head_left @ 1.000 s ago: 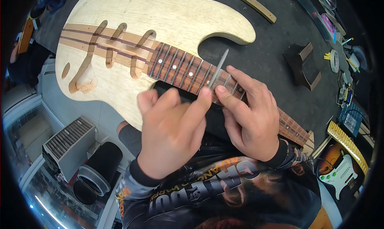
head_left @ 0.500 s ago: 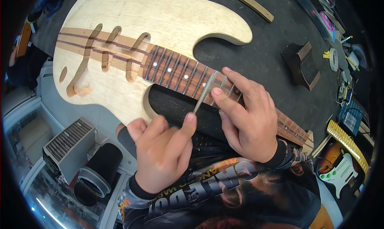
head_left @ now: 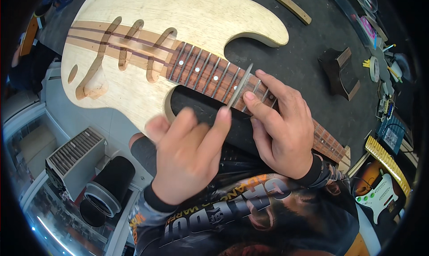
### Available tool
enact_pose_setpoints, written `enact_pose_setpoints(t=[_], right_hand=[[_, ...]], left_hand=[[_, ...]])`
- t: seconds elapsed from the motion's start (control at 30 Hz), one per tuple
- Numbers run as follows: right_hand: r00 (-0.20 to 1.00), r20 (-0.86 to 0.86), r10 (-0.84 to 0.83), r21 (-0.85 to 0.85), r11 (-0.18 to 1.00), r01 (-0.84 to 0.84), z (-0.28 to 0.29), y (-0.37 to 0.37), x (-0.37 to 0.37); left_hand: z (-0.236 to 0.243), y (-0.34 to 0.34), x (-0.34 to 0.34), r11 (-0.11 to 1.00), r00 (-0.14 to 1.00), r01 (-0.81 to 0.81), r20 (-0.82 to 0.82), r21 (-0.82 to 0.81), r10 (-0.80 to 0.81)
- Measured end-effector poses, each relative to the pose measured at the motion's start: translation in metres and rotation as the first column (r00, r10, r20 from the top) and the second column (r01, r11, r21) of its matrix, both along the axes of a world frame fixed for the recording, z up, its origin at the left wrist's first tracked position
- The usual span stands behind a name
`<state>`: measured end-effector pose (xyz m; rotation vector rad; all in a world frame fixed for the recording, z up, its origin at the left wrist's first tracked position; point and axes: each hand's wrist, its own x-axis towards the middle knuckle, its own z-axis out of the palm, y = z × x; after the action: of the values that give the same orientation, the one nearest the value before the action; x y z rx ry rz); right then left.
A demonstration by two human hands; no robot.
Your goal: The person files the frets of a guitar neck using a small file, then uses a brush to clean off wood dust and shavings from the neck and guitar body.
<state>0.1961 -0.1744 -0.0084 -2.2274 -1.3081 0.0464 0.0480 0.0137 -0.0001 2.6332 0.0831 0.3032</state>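
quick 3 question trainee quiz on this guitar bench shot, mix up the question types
1. True or false: the thin flat metal strip lies across the dark wooden fretboard.
2. Which hand rests on the fretboard beside the strip? A) left hand B) right hand
3. Fill in: the unfinished pale wooden guitar body lies on a ____ mat.

Key: 1 true; 2 B; 3 black

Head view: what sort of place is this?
Most likely a guitar-building or repair workshop. An unfinished wooden guitar body with a fretted neck lies on a dark workbench; both hands work a thin metal strip across the frets. A finished sunburst guitar lies at right, small tools beyond.
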Motion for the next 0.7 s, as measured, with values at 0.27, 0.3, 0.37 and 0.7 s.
enact_pose_setpoints(t=[0.27, 0.3, 0.37, 0.7], right_hand=[[1.000, -0.018, -0.003, -0.014, 1.000, 0.003, 0.010, -0.001, -0.005], [1.000, -0.016, -0.005, -0.011, 1.000, 0.005, 0.010, 0.000, -0.005], [1.000, -0.013, 0.000, -0.001, 1.000, 0.000, 0.006, 0.003, -0.002], [1.000, -0.006, 0.003, 0.004, 1.000, -0.003, 0.006, 0.003, -0.003]], left_hand=[[0.014, -0.009, -0.028, 0.998, 0.996, -0.030, -0.086, 0.051, 0.034], [0.014, -0.008, -0.024, 0.997, 0.996, -0.026, -0.086, 0.069, 0.032], [0.004, 0.001, 0.009, 0.999, 1.000, 0.016, -0.004, 0.052, -0.016], [0.006, -0.002, -0.001, 0.999, 0.999, 0.008, -0.034, 0.050, -0.006]])
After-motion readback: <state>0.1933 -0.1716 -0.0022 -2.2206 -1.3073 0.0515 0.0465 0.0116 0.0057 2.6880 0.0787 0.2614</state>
